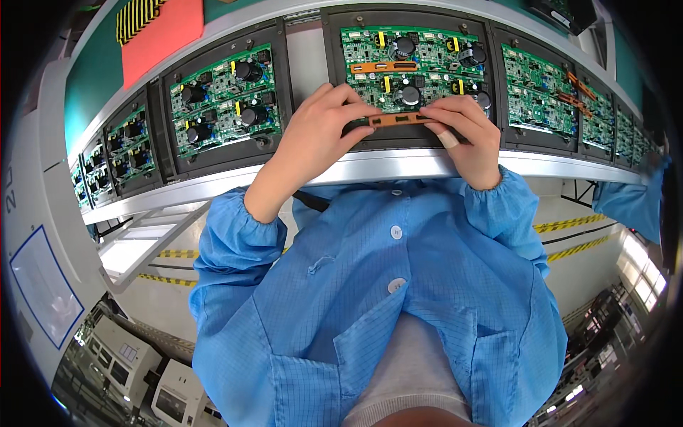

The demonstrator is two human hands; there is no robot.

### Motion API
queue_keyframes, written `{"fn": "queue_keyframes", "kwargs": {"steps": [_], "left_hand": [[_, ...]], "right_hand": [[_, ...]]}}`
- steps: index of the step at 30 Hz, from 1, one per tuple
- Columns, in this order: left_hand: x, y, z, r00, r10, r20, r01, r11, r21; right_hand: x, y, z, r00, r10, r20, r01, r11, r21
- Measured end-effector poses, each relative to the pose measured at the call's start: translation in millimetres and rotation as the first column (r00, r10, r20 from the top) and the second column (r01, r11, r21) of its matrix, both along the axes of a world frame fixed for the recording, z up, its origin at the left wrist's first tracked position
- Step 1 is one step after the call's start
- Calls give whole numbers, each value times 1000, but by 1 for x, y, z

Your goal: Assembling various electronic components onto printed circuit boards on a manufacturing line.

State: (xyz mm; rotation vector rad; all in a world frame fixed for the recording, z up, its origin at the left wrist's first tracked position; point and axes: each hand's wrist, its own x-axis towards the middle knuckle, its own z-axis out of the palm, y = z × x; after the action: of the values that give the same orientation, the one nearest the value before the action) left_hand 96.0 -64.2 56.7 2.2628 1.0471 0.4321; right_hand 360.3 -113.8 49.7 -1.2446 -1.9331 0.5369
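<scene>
My left hand [321, 127] and my right hand [467, 135] pinch an orange-brown slotted strip [400, 119] by its two ends. They hold it level along the near edge of a green circuit board [370, 91] in a black tray [330, 43]. Whether the strip rests on the board I cannot tell. A pale wrap covers part of one right-hand finger. Farther up in the same tray lies a similar orange-brown strip [383, 67]. Round black components [408, 95] and small yellow parts stand on the boards.
Another tray of circuit boards [226, 99] sits to the left, with several more beyond. The right-hand tray holds boards with loose-looking orange strips [575, 104]. A silver rail [398, 165] runs along the near edge. A red sheet [162, 43] lies at the back left. A blue sleeve [629, 203] shows at the far right.
</scene>
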Motion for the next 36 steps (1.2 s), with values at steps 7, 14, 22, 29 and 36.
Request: {"fn": "queue_keyframes", "kwargs": {"steps": [7, 14, 22, 29, 36], "left_hand": [[-5, 1, 3, 997, 51, -55, -58, 991, -124], [-7, 9, 6, 997, 53, -58, -64, 976, -210], [0, 13, 17, 989, 96, -114, -126, 945, -301], [2, 14, 14, 987, 105, -119, -140, 929, -342], [4, 18, 17, 985, -13, -172, -28, 971, -236]], "right_hand": [[-9, -3, -12, 998, -4, -66, 2, 999, -40], [-12, -3, -16, 999, 31, -11, -31, 998, -60], [-9, -2, -17, 998, 56, 7, -55, 997, -50], [-7, 0, -16, 996, 89, 14, -88, 995, -54], [-9, 0, -13, 999, 36, 19, -35, 997, -67]]}}
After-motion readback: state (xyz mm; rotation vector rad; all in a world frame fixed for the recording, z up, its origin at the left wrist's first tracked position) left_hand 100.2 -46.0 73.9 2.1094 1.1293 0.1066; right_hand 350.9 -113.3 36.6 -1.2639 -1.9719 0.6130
